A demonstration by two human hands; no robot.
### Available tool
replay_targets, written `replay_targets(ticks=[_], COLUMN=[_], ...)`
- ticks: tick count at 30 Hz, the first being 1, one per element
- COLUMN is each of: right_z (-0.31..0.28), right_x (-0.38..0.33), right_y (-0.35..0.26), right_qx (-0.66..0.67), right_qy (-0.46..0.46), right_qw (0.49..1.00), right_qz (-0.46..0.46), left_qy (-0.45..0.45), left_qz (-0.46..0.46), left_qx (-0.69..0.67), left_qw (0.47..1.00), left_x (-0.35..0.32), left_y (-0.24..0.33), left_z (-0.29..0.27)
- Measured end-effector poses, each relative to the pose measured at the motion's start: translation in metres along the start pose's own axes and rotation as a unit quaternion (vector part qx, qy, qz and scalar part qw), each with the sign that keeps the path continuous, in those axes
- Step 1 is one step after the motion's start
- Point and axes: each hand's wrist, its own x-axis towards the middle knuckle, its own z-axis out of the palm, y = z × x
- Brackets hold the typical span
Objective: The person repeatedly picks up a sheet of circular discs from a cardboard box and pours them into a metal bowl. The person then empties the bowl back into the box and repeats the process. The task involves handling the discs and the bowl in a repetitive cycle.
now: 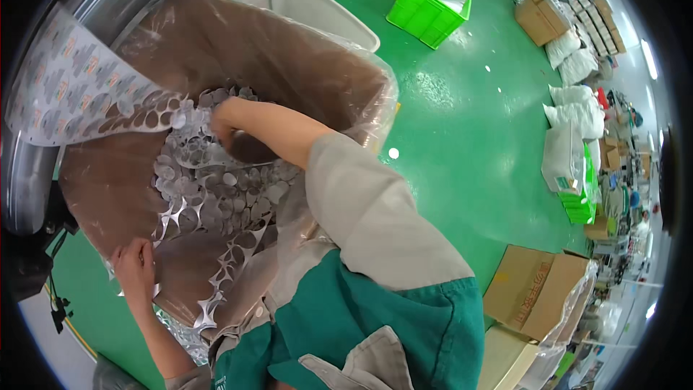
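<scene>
A large carton lined with clear plastic (108, 202) stands in front of me, with many loose silvery discs (238, 198) heaped inside. A printed foil sheet (72, 94) comes down from a metal roller into the carton, its lower end punched with round holes. My right hand (225, 119) reaches in beside that punched end, fingers curled downward; their tips are hidden. My left hand (135, 269) is at the carton's near left edge, fingers closed around a strip of punched foil scrap (162, 224). Another lacy scrap strip (224, 267) hangs over the near side.
Metal rollers (25, 180) border the left. Beyond the carton stand a white tub (303, 3) and a bright green crate (426, 11) on the green floor. An open cardboard box (534, 292) is at my right. White sacks (577, 112) and more boxes line the far right.
</scene>
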Motion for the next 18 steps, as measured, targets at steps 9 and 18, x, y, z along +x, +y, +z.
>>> replay_targets(ticks=[9, 18], right_z=[-0.152, 0.033], right_x=[-0.101, 0.031], right_y=[-0.073, -0.004], right_qx=[0.721, 0.064], right_qy=[0.182, 0.141], right_qw=[0.536, 0.982], right_qz=[-0.399, 0.107], left_qy=[0.177, 0.485], left_qz=[-0.118, -0.180], left_qx=[-0.215, -0.324], left_qw=[0.953, 0.792], left_x=[-0.034, -0.096], left_y=[-0.067, 0.019], left_z=[-0.052, -0.206])
